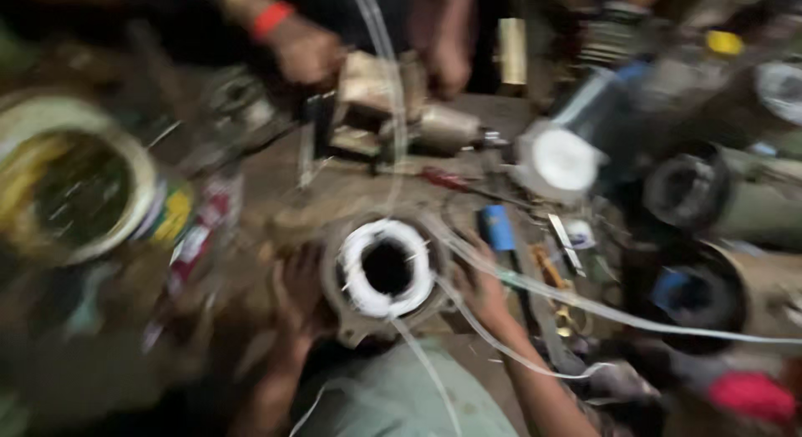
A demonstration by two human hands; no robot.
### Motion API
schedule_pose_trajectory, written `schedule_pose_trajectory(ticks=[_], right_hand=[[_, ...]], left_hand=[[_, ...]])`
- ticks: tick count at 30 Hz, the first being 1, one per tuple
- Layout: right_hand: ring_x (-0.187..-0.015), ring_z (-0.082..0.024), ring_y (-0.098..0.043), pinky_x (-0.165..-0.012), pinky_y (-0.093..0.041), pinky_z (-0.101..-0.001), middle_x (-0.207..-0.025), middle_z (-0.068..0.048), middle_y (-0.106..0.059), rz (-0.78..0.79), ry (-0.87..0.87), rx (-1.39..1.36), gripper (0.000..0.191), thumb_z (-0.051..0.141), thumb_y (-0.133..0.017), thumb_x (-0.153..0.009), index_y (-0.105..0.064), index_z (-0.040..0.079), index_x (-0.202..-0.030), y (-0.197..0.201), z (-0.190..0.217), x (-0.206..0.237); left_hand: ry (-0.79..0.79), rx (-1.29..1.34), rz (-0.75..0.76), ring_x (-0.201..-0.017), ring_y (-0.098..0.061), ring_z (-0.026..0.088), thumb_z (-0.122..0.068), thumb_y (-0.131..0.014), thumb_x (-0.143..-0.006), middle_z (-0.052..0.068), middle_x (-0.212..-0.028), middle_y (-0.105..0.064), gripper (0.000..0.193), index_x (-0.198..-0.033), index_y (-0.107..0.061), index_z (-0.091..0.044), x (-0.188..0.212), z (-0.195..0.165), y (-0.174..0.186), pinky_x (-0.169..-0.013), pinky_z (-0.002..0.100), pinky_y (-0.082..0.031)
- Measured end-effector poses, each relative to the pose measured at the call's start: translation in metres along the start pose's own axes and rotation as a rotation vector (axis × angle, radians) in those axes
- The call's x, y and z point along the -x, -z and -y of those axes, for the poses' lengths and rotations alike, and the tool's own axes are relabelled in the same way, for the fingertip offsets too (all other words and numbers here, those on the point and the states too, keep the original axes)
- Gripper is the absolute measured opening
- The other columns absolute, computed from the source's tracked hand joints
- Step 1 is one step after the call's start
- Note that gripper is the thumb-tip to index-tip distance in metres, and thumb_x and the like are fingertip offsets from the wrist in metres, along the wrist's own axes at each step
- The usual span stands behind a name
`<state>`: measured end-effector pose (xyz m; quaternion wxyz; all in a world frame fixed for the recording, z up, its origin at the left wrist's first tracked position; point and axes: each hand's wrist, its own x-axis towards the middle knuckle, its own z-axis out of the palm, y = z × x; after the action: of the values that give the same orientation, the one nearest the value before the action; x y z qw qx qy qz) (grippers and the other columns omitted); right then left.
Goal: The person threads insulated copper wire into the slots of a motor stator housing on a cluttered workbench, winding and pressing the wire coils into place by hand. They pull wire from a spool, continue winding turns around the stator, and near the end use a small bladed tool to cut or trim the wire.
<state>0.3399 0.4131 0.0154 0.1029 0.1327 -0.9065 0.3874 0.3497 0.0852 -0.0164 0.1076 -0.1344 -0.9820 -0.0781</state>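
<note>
The picture is blurred by motion. A round metal motor housing point(368, 324) with a white ring of winding point(387, 268) around its dark bore stands upright in front of me. My left hand point(299, 291) grips its left side and my right hand point(482, 285) presses on its right side. Thin white strands point(535, 288) run from the ring past my right hand toward the right edge. Across the bench another person's hands point(309, 51) hold a second metal motor part point(380, 103).
A large open can point(75, 186) with a pale rim stands at the left. Dark round housings point(689, 186) and a white-capped part point(564, 160) crowd the right side. A red-handled tool point(447, 180), a blue object point(497, 226) and pliers point(558, 291) lie on the bench.
</note>
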Motion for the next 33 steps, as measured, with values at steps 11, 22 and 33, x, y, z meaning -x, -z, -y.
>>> schedule_pose_trajectory(ticks=[11,22,33], right_hand=[[-0.112,-0.035,-0.066,-0.095,-0.052,-0.0399,-0.117,-0.016,-0.068,0.254,-0.175,-0.14,0.034,0.017,-0.068,-0.094,-0.066,0.005,-0.126,-0.005,-0.011,0.104],[-0.101,-0.027,-0.074,-0.087,-0.056,-0.0351,-0.109,-0.015,-0.074,0.298,0.05,-0.307,0.03,0.009,-0.071,-0.087,-0.068,0.0,-0.116,0.043,0.04,0.09],[-0.081,-0.014,-0.072,-0.074,-0.059,-0.0283,-0.09,-0.008,-0.074,0.554,-0.037,-0.701,0.063,0.011,-0.078,-0.092,-0.047,0.006,-0.147,0.107,0.105,0.088]], left_hand=[[0.22,0.139,-0.171,-0.134,-0.046,0.047,-0.023,-0.073,-0.08,0.024,-0.145,-0.051,0.058,-0.133,-0.062,-0.003,0.085,-0.046,0.009,-0.109,0.059,-0.036],[0.566,0.655,-0.272,-0.123,-0.059,0.035,-0.02,-0.066,-0.096,0.014,-0.128,-0.063,0.027,-0.121,-0.067,-0.008,0.143,-0.109,0.083,-0.103,0.043,-0.048],[0.186,0.755,-0.526,-0.129,-0.058,0.034,-0.013,-0.063,-0.102,0.016,-0.135,-0.059,0.033,-0.132,-0.058,0.0,0.065,-0.135,0.187,-0.112,0.044,-0.045]])
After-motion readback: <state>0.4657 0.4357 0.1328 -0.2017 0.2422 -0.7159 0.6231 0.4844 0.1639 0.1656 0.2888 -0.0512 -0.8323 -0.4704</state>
